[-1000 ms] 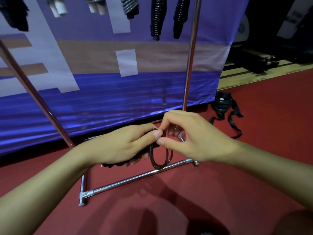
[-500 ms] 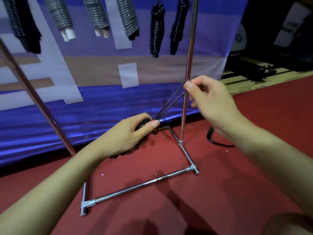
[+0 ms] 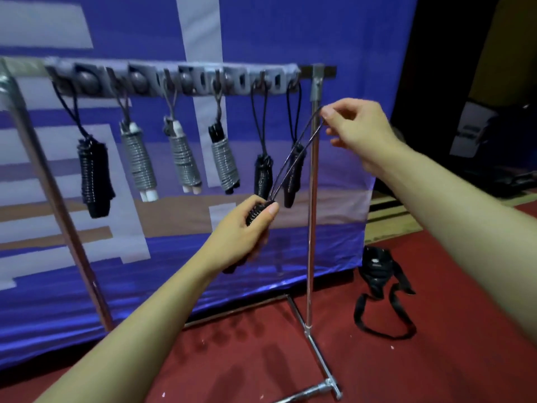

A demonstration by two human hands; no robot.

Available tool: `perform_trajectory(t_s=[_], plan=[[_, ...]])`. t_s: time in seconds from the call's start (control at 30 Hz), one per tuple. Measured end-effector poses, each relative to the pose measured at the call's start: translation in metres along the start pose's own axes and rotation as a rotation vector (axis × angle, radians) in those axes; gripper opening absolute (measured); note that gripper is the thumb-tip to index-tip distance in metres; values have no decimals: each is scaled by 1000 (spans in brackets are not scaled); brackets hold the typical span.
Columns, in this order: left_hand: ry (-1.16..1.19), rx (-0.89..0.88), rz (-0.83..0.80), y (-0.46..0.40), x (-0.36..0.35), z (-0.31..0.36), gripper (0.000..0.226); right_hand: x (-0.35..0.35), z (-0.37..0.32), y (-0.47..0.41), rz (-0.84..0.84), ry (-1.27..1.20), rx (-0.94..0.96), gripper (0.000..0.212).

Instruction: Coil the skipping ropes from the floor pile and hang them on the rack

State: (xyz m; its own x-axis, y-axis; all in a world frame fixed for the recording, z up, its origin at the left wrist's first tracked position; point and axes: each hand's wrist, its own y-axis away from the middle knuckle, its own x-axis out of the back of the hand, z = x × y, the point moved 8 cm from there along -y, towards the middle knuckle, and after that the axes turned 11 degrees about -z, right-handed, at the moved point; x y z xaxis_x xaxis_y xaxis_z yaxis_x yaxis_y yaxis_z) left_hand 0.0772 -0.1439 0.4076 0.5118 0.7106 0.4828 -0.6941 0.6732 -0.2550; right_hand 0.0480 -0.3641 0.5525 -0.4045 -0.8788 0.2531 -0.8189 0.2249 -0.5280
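Observation:
My left hand [image 3: 242, 237] grips a black coiled skipping rope [image 3: 256, 212] at mid-frame, below the rack. A thin loop of that rope [image 3: 293, 158] stretches up and right to my right hand [image 3: 356, 128], which pinches its top end beside the rack's right post [image 3: 313, 199]. The metal rack's top bar [image 3: 174, 78] carries a row of hooks with several coiled ropes hanging from them: black ones [image 3: 94, 175] at the left and right, grey-and-white ones [image 3: 139, 165] in the middle.
A blue, white and brown banner [image 3: 334, 39] hangs behind the rack. The rack's chrome foot [image 3: 322, 362] lies on the red carpet. A black strap bundle [image 3: 377, 274] sits on the floor to the right. Dark equipment stands at the far right.
My view has tilted up from the floor to the rack's top bar. Both hands have risen, and my right hand has pulled the rope's loop out and upward toward the hooks.

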Motion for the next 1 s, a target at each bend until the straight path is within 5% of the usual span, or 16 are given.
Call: perform_trajectory(t_s=[0.23, 0.63, 1.0], plan=[[152, 3, -78, -54, 1, 28, 34, 2, -47, -79, -55, 226, 160, 8], [-315, 2, -19, -96, 25, 32, 30, -3, -31, -131, -17, 248, 136, 8], [-484, 24, 20, -99, 31, 18, 59, -15, -10, -128, -152, 89, 104, 8]])
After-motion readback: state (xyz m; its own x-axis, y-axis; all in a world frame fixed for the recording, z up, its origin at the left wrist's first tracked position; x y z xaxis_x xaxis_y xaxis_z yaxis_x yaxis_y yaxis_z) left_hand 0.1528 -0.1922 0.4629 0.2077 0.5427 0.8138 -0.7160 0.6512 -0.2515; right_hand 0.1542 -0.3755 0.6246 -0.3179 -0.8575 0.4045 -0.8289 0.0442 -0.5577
